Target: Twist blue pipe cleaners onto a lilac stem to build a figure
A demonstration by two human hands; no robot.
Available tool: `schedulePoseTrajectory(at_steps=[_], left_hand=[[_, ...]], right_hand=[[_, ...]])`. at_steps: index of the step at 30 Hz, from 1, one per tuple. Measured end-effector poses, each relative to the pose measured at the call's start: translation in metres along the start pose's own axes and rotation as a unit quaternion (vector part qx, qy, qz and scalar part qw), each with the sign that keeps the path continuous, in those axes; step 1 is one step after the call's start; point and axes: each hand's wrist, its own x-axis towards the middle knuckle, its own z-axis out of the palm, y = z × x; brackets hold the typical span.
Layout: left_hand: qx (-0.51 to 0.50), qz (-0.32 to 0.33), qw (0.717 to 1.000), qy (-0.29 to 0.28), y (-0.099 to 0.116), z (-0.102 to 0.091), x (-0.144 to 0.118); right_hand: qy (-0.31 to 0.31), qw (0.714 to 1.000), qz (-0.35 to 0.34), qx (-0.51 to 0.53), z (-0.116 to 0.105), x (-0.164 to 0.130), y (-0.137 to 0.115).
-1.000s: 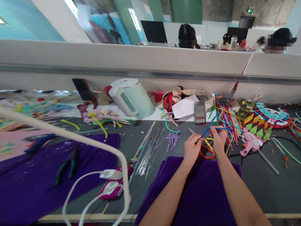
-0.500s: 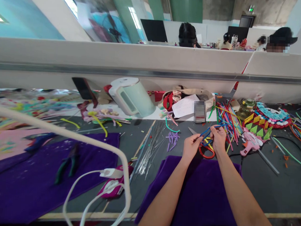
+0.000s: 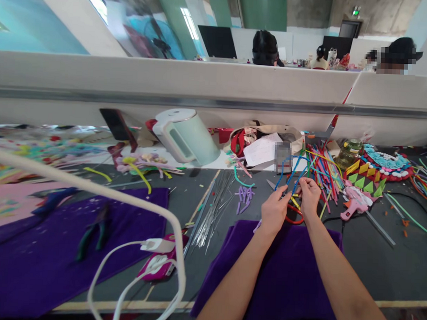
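Note:
Blue pipe cleaners (image 3: 293, 173) rise in bent loops between my two hands. My left hand (image 3: 275, 209) is closed, its fingers pinching their lower ends. Thumb and fingertips of my right hand (image 3: 309, 195) pinch another blue strand close beside it. Under the hands lie scissors (image 3: 295, 215) with red handles, partly hidden, their blades pointing left. Short purple pipe cleaner pieces (image 3: 245, 199) sit left of the scissors. A folded purple cloth (image 3: 293, 279) lies below my forearms, and a small pale purple bit (image 3: 257, 226) shows at my left wrist.
Colourful pipe cleaners (image 3: 327, 175) and a pink glue gun (image 3: 357, 203) lie on the right. Silver wires (image 3: 213, 216), a kettle (image 3: 188, 136) and pliers (image 3: 95, 235) are leftward. A white cable (image 3: 178, 233) crosses the front left. People sit beyond the partition (image 3: 209, 80).
The blue pipe cleaners, low and nearly flat between my fingers before, now stand up in loops. My left hand has turned and shifted slightly right and nearer; the right has barely moved.

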Motion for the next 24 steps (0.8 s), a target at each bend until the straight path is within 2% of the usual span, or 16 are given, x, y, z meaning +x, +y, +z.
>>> schedulePoseTrajectory(at_steps=[5,9,11,15,18,20,24], left_hand=[[0.118,0.062,0.991,-0.014,-0.0078,-0.0021,0.0021],[0.214,0.115,0.970,-0.022,-0.0096,-0.0033,0.0031],[0.289,0.141,0.946,-0.034,-0.0081,-0.0035,0.0028],[0.439,0.186,0.877,-0.057,-0.0026,-0.0025,0.0014],[0.483,0.212,0.847,-0.061,-0.0013,-0.0009,0.0011],[0.480,0.219,0.848,-0.059,-0.0032,0.0000,0.0014],[0.409,0.218,0.884,-0.057,-0.0101,0.0008,0.0021]], right_hand=[[-0.017,1.000,-0.004,-0.011,0.0001,0.0001,-0.0024],[-0.022,1.000,0.016,0.003,-0.0010,0.0023,-0.0025],[-0.023,0.999,0.028,0.006,-0.0021,0.0033,-0.0022],[-0.024,0.999,0.040,0.006,-0.0039,0.0047,-0.0012],[-0.025,0.999,0.038,0.011,-0.0043,0.0058,-0.0005],[-0.026,0.998,0.044,0.025,-0.0043,0.0065,-0.0004],[-0.030,0.991,0.095,0.092,-0.0039,0.0072,-0.0013]])
